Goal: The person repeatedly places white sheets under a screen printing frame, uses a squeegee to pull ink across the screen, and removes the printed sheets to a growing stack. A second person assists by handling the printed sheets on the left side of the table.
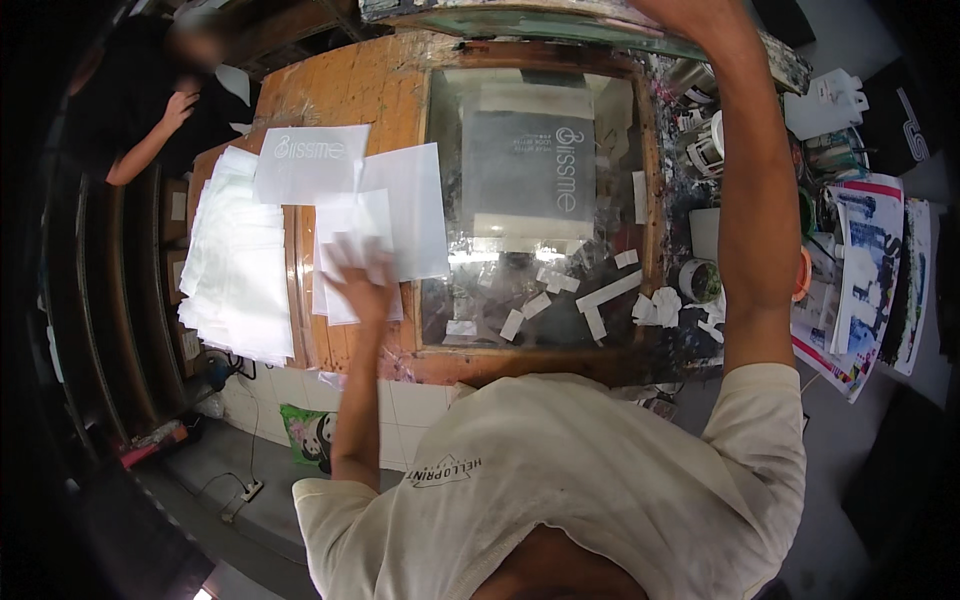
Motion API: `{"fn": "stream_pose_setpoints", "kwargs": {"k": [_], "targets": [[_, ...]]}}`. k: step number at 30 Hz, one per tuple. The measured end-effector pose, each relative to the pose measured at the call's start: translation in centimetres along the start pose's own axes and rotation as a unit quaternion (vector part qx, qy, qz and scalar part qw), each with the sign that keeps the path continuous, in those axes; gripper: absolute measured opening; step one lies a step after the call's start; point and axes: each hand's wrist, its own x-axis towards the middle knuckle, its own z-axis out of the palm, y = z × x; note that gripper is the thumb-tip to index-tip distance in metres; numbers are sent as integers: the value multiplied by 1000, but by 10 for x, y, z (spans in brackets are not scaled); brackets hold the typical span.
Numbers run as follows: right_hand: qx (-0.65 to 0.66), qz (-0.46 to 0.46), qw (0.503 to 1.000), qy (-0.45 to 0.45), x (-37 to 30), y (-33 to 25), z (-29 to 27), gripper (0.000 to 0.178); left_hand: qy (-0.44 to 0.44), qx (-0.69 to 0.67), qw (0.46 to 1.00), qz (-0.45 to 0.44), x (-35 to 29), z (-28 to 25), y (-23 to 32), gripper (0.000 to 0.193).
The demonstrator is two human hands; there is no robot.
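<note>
My left hand point(358, 285), slightly blurred, lies over a small white sheet point(360, 212) with its fingers spread. That sheet overlaps other pale sheets, including a larger translucent one point(412, 215). A printed translucent sheet point(310, 165) with white lettering lies just beyond them. My right arm reaches to the far side, where my right hand point(690, 12) meets a paint-stained screen-printing frame point(600, 32) at the top edge; its fingers are cut off by the picture. Under a glass panel in the table sits a grey rectangle point(510, 170) with white print.
A thick stack of white sheets point(235, 260) covers the table's left side. Torn tape pieces point(605, 292) lie on the glass. Ink tubs point(706, 145), a white jug point(825, 105) and stained papers point(850, 270) crowd the right. Another person's arm point(145, 150) is at far left, beside shelves point(110, 260).
</note>
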Motion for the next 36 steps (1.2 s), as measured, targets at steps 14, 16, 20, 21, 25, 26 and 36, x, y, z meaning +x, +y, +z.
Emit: {"fn": "stream_pose_setpoints", "kwargs": {"k": [14,16,20,21,25,26,36], "targets": [[29,-67,995,66,-10,24,21,49,-105,-287,944,121,60,13,318,55],[62,-35,997,24,-9,25,15,49,-118,-317,935,109,54,11,321,56],[84,32,995,46,-31,2,-14,47,-89,-240,962,92,64,4,300,59],[84,28,994,62,-32,3,-15,47,-83,-236,965,78,69,5,296,61],[81,-13,991,108,-35,12,-4,47,-101,-197,972,83,63,12,288,62],[107,-41,988,106,-45,20,-10,47,-102,-198,971,83,57,11,285,62],[92,65,990,-88,-29,-7,-19,42,-97,-205,967,118,35,3,273,62]]}}
